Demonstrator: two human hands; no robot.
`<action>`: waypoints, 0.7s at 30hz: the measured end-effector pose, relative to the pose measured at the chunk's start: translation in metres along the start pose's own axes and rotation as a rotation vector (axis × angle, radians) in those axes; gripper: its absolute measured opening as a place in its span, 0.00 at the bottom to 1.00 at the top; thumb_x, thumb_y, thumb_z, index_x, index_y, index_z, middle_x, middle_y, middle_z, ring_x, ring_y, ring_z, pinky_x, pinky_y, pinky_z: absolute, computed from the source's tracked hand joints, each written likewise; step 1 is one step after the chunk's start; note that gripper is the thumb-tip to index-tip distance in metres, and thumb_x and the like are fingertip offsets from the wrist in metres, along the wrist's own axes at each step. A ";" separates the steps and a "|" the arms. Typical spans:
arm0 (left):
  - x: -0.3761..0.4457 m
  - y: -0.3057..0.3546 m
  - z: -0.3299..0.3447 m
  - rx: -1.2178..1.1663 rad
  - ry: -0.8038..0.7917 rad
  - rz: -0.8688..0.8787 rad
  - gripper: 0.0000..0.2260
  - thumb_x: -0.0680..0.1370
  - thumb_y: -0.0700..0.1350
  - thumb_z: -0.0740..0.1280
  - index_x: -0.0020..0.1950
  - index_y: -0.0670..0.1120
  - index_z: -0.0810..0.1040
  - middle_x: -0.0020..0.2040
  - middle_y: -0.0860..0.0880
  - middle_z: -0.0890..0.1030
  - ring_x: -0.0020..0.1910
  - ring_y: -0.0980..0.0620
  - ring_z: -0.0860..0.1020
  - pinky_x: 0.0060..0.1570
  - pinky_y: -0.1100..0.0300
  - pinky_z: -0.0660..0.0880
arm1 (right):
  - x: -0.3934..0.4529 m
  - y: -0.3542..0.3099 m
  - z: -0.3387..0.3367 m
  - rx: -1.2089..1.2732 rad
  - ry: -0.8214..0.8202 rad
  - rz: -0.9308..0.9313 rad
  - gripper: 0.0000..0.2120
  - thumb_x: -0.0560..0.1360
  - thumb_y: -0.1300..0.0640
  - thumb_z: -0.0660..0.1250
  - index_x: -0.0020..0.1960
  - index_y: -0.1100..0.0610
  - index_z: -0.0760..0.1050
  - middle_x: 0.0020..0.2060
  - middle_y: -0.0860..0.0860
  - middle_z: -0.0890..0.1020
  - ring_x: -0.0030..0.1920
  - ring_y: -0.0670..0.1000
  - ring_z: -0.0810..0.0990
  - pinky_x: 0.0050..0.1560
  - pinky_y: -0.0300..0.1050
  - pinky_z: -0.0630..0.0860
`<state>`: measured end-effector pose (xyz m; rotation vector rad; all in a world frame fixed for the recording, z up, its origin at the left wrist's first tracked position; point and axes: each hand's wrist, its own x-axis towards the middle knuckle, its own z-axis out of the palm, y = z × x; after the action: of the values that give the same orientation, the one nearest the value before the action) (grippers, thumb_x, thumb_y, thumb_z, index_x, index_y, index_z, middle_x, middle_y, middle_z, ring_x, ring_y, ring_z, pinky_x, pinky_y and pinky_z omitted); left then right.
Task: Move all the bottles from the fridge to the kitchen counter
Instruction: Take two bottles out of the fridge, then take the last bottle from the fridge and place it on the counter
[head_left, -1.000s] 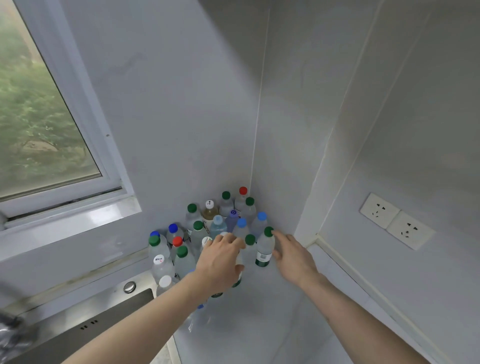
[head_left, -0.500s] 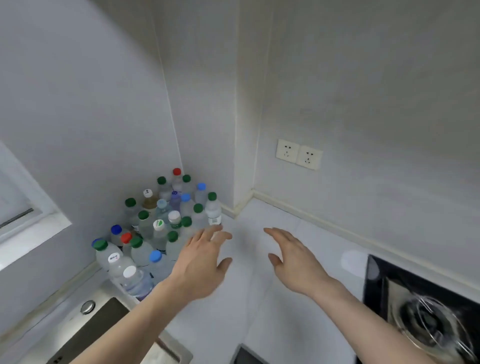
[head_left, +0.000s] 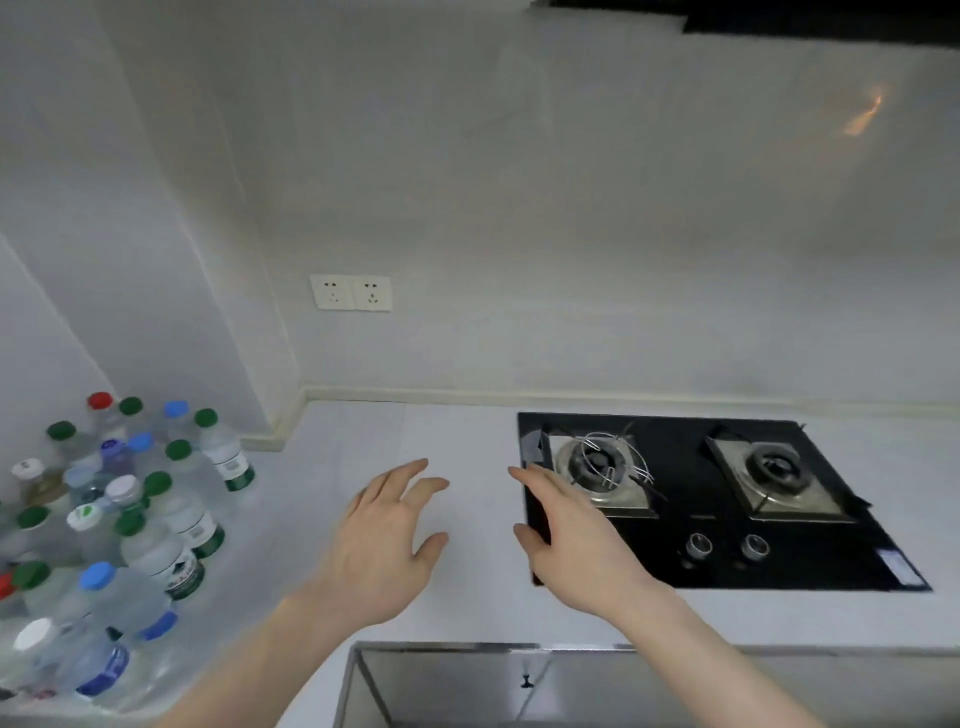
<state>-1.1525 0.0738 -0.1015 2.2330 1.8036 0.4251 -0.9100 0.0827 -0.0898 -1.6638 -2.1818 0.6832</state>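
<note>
Several plastic water bottles (head_left: 156, 525) with green, blue, red and white caps stand packed together on the white kitchen counter (head_left: 457, 431), in the corner at the far left. My left hand (head_left: 387, 540) hovers over the bare counter to the right of them, fingers spread, holding nothing. My right hand (head_left: 566, 540) is also empty and spread, over the left edge of the hob. The fridge is out of view.
A black two-burner gas hob (head_left: 727, 566) is set into the counter on the right. A double wall socket (head_left: 350, 292) sits on the back wall. A shiny steel edge (head_left: 467, 675) runs below the counter front.
Both hands have let go of the bottles and drawn back from the cluster. The view has swung right, so the bottles now sit at far left and the hob has come into sight.
</note>
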 end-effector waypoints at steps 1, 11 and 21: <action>0.001 0.019 0.005 0.000 -0.006 0.037 0.25 0.81 0.57 0.64 0.77 0.60 0.64 0.81 0.59 0.57 0.79 0.54 0.57 0.77 0.57 0.56 | -0.017 0.012 -0.011 0.016 0.030 0.029 0.30 0.82 0.52 0.65 0.81 0.43 0.58 0.80 0.41 0.59 0.80 0.46 0.59 0.77 0.39 0.57; 0.001 0.225 0.070 -0.098 -0.071 0.347 0.25 0.81 0.56 0.64 0.78 0.60 0.63 0.80 0.59 0.58 0.79 0.55 0.57 0.78 0.57 0.55 | -0.196 0.143 -0.110 0.039 0.225 0.272 0.30 0.82 0.53 0.64 0.81 0.42 0.58 0.81 0.40 0.58 0.79 0.45 0.61 0.77 0.39 0.58; -0.018 0.485 0.145 -0.136 -0.178 0.729 0.24 0.82 0.56 0.63 0.78 0.60 0.65 0.80 0.60 0.58 0.79 0.56 0.56 0.77 0.56 0.55 | -0.403 0.273 -0.203 -0.006 0.474 0.577 0.31 0.82 0.52 0.64 0.81 0.43 0.57 0.81 0.42 0.57 0.81 0.45 0.56 0.77 0.34 0.51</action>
<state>-0.6617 -0.0457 -0.0621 2.6613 0.8011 0.4335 -0.4724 -0.2100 -0.0527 -2.2059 -1.3874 0.3524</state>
